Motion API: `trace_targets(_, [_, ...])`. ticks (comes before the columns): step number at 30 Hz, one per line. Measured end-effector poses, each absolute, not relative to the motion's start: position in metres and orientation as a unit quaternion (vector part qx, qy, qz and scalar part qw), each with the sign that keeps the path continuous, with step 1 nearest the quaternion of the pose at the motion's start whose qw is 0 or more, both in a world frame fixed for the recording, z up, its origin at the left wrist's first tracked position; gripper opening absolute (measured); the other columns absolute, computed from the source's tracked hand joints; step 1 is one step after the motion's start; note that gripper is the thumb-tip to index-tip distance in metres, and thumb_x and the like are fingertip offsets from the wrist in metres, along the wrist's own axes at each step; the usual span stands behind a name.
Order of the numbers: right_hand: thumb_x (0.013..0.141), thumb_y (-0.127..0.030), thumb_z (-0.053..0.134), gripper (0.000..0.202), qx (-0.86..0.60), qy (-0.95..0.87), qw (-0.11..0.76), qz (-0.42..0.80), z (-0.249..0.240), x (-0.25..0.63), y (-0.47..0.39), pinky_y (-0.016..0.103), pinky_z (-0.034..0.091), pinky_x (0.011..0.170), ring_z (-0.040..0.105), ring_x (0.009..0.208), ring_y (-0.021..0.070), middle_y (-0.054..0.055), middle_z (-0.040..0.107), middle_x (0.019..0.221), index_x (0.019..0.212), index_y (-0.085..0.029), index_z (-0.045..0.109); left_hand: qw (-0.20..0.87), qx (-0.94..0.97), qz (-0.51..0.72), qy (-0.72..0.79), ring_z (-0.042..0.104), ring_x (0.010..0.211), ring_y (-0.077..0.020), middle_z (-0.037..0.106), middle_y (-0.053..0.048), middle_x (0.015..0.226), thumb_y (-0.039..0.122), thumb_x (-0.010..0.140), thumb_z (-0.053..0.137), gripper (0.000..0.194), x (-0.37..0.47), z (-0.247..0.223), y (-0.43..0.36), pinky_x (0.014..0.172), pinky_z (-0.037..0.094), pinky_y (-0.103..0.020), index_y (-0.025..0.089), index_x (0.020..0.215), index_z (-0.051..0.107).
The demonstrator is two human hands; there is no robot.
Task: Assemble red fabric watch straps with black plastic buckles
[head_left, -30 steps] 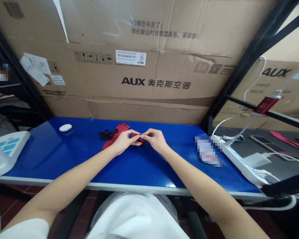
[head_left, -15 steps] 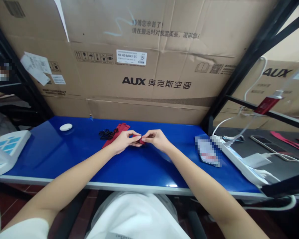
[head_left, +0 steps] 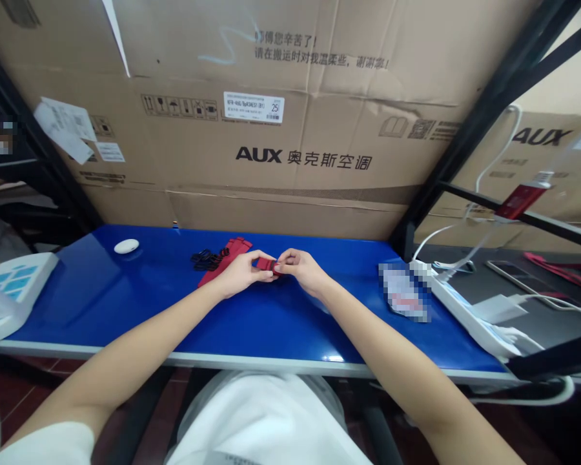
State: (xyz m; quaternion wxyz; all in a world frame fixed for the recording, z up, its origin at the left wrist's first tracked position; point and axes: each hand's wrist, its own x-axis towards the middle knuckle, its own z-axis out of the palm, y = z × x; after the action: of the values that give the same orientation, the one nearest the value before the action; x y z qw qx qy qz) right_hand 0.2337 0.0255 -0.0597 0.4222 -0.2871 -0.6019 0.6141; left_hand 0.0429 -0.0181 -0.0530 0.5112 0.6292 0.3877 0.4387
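Between my two hands, just above the blue table, is a small red strap piece [head_left: 267,265] with a dark band near its right end. My left hand [head_left: 242,274] pinches its left part between thumb and fingers. The fingertips of my right hand [head_left: 303,268] are closed on its right end. Left of my left hand, red straps [head_left: 235,248] lie in a stack, partly covered by that hand. Several black loops [head_left: 207,260] rest against the left side of the stack.
The blue table [head_left: 140,303] has a white oval object [head_left: 126,247] at back left and a white device [head_left: 22,290] at its left edge. A packet [head_left: 404,292] and a white power strip [head_left: 465,316] lie on the right. A large cardboard box [head_left: 184,161] stands behind.
The fingers have shifted on the red strap piece, and more of it, with its dark band, now shows between my hands. The stack and loops lie as before.
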Motion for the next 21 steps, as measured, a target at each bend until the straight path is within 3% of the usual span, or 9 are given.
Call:
trace_targets(6, [0.061, -0.029, 0.077, 0.028, -0.295, -0.632, 0.407, 0.590, -0.064, 0.235, 0.029, 0.028, 0.045, 0.066, 0.059, 0.064, 0.0136, -0.003, 0.062, 0.067, 0.076, -0.019, 0.056, 0.501, 0.631, 0.432, 0.405, 0.072, 0.083, -0.0242, 0.072, -0.010, 0.091, 0.031, 0.067, 0.083, 0.049, 0.047, -0.051, -0.019, 0.079, 0.060, -0.041, 0.012, 0.108, 0.062])
trace_targets(12, [0.065, -0.027, 0.077, 0.039, -0.248, -0.783, 0.426, 0.379, -0.054, 0.242, 0.027, 0.035, 0.049, 0.086, 0.060, 0.100, 0.0208, 0.005, 0.063, 0.108, 0.101, -0.022, 0.063, 0.466, 0.616, 0.491, 0.404, 0.072, 0.074, -0.0209, 0.071, -0.006, 0.087, 0.032, 0.063, 0.085, 0.047, 0.046, -0.053, -0.016, 0.069, 0.061, -0.036, 0.014, 0.098, 0.060])
trace_targets(17, [0.074, -0.030, 0.072, 0.031, -0.250, -0.807, 0.424, 0.325, -0.052, 0.241, 0.020, 0.037, 0.051, 0.088, 0.065, 0.093, 0.0207, 0.006, 0.068, 0.102, 0.102, -0.020, 0.066, 0.456, 0.623, 0.486, 0.410, 0.071, 0.076, -0.0211, 0.071, -0.007, 0.086, 0.032, 0.064, 0.084, 0.047, 0.044, -0.050, -0.016, 0.069, 0.061, -0.036, 0.014, 0.099, 0.059])
trace_targets(21, [0.072, -0.025, 0.071, 0.032, -0.269, -0.806, 0.418, 0.320, -0.054, 0.242, 0.020, 0.036, 0.051, 0.087, 0.066, 0.093, 0.0208, 0.005, 0.071, 0.101, 0.104, -0.019, 0.065, 0.429, 0.635, 0.486, 0.419, 0.070, 0.073, -0.0182, 0.069, -0.006, 0.090, 0.032, 0.067, 0.082, 0.043, 0.041, -0.050, -0.015, 0.071, 0.059, -0.034, 0.014, 0.099, 0.060])
